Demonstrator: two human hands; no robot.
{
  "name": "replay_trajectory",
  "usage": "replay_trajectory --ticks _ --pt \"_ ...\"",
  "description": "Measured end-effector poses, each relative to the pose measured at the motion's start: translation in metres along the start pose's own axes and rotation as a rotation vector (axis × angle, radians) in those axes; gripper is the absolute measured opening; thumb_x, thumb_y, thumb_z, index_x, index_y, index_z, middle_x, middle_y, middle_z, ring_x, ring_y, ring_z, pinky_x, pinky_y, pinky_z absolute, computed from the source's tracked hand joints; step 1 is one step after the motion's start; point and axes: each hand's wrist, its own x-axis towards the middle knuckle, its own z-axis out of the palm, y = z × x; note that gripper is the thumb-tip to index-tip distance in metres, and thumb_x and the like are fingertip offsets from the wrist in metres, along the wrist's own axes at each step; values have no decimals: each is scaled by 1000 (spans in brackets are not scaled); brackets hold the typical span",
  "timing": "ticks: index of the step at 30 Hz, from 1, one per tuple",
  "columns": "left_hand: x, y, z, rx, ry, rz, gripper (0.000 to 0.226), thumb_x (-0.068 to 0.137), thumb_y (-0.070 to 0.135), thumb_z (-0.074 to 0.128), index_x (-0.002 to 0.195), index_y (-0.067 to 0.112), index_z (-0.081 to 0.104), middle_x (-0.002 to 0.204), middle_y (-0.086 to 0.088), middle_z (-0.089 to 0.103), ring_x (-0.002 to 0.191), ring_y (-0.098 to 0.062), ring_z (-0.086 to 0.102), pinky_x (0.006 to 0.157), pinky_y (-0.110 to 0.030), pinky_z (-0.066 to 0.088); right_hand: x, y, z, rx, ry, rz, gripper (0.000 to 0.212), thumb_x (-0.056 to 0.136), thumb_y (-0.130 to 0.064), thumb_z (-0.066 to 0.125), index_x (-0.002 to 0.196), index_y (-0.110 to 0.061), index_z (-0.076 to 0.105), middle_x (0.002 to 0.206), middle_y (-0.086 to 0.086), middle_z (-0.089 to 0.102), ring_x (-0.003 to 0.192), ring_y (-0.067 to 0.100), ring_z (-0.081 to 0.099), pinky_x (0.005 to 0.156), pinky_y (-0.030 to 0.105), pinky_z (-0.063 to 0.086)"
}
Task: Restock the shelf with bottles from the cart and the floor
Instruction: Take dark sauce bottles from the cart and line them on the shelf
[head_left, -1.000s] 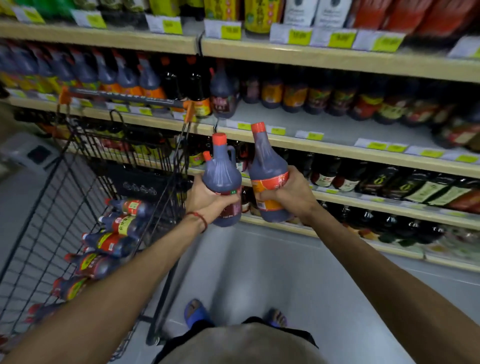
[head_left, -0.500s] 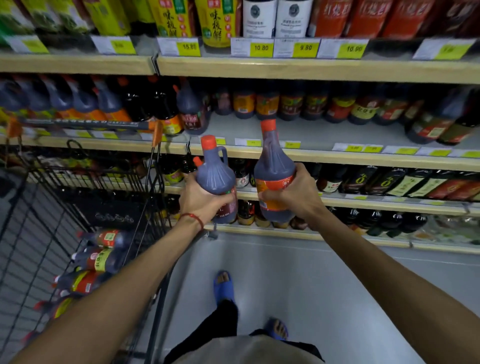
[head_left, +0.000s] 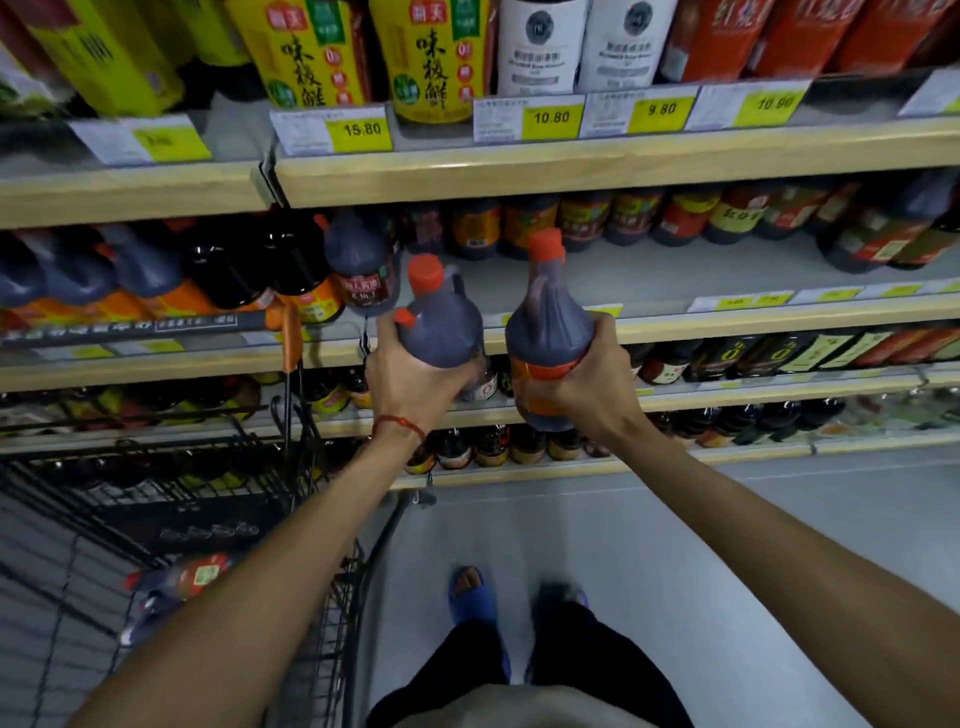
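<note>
Bottles, near to far. Lowest and nearest, at 8 o'clock: cart (head_left: 291, 467) with a loose bottle (head_left: 200, 571) lying on its side in the basket. Ahead at 12 o'clock the hands are raised side by side. The left hand (head_left: 410, 387) is wrapped round the belly of the handled bottle (head_left: 441, 325); the right hand (head_left: 595, 384) is wrapped round the labelled waist of the taller bottle (head_left: 548, 322). Both are upright with long axes vertical and red caps up, bodies just beside each other; contact cannot be told. Beyond the caps, from 12 to 2 o'clock, lies a bare stretch of middle shelf (head_left: 639, 278). The right hand is nearer to it. The left hand faces a standing shelf bottle (head_left: 358, 270) at 11 o'clock. Edges: the shelf lip (head_left: 727, 318) crosses behind the held bottles above their bases, so I judge a lift is needed to clear it. The upper shelf (head_left: 571, 169) caps the headroom. A back row (head_left: 623, 218) bounds the depth. The cart handle (head_left: 156, 325) lies at 9 o'clock, near the left hand.
</note>
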Motion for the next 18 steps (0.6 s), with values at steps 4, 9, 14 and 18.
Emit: replay_trajectory --ticks 4,9,14,18 --pt "30 -5 12 -19 62 91 89 45 51 95 118 27 51 108 7 71 96 -16 69 78 -38 59 16 5 11 -4 8 -66 87 52 -27 92 123 -17 42 104 -5 65 84 6 68 59 18 54" --pt "63 -19 34 -100 148 139 87 48 47 96 120 26 52 108 19 65 99 -5 65 81 -22 56 47 24 23 -33 54 -177 89 56 -21 99 125 -17 43 107 -15 61 92 -2 65 64 19 54" --pt "93 -27 58 -120 209 169 93 46 54 93 124 22 54 112 5 68 96 -1 58 77 -4 41 79 37 31 -5 111 -298 91 52 -35 97 124 -25 42 111 -21 58 95 -14 60 70 6 46" --pt "114 -28 71 -104 263 181 95 45 61 90 127 25 58 117 5 72 101 -8 65 81 -19 49 100 48 35 13 121 -365 91 54 -40 96 125 -26 42 113 -20 59 98 -10 61 72 7 48"
